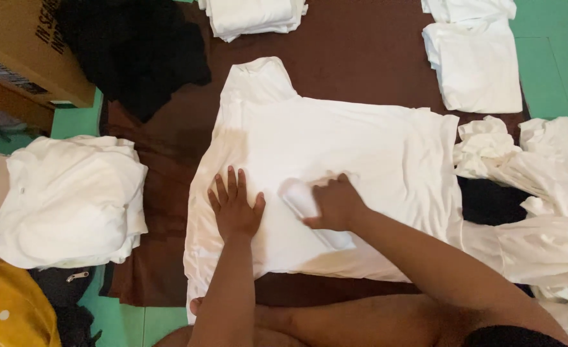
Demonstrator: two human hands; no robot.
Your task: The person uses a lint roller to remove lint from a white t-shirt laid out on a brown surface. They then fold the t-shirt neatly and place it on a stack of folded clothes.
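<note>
White cotton T-shirt [335, 160] spread flat mid-way on the brown floor mat [361, 51]. Left hand [235, 205] rests open, fingers splayed, on the cloth; right hand [336, 204] grips a white oblong object [300, 198]. Folded white stacks [476, 64] occupy the mat's far edge; loose white garments [541, 186] await at its right edge.

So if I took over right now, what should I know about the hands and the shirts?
Left hand: flat on the spread white shirt, fingers open, holding nothing.
Right hand: closed on a small white object, pressed to the shirt.
The shirt lies open on the brown mat, not folded yet.
Folded white stacks sit at the left, top and top right.
A loose white pile lies unfolded at the right.
</note>
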